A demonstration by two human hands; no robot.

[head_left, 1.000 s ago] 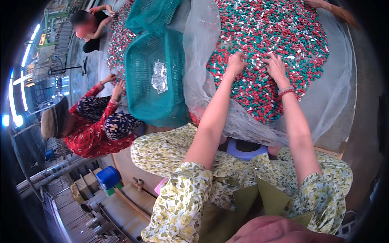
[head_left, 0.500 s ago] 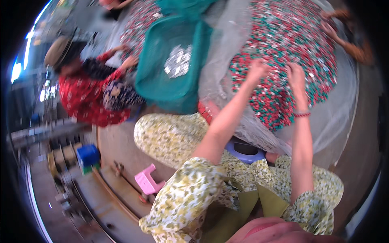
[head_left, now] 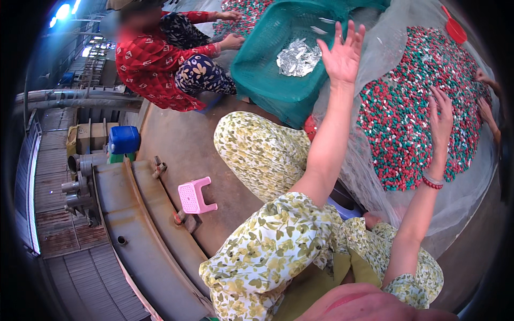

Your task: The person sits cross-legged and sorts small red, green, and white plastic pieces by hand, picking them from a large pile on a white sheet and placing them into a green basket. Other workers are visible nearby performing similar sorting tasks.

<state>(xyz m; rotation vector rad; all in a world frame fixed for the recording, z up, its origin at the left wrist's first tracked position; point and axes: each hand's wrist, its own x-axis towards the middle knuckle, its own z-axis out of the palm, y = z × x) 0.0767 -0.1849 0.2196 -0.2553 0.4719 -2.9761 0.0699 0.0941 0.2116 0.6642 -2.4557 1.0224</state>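
Note:
My left hand (head_left: 342, 59) is raised at the right rim of a green plastic basket (head_left: 250, 88), fingers spread and palm bare. Beside its fingertips, a few thin silvery pieces (head_left: 319, 30) hang in the air over the basket. More shiny silvery strips (head_left: 297, 58) lie heaped on the basket's bottom. My right hand (head_left: 441, 115), a red bead bracelet on its wrist, hovers at or just above a wide pile of small red, green and white pieces (head_left: 396, 125). Its fingers are slightly bent and apart, and nothing shows in them.
A whitish mesh sheet (head_left: 383, 206) lies under the pile. At its far edge is a red scoop (head_left: 454, 29); another person's hands (head_left: 486, 109) touch the right side. A person in red (head_left: 155, 64) sits left of the basket. A pink stool (head_left: 197, 196) stands on the floor.
My left hand has left the pile and swung up and left to the basket, opening, with silvery pieces now airborne. My right hand stays over the pile. The view has shifted.

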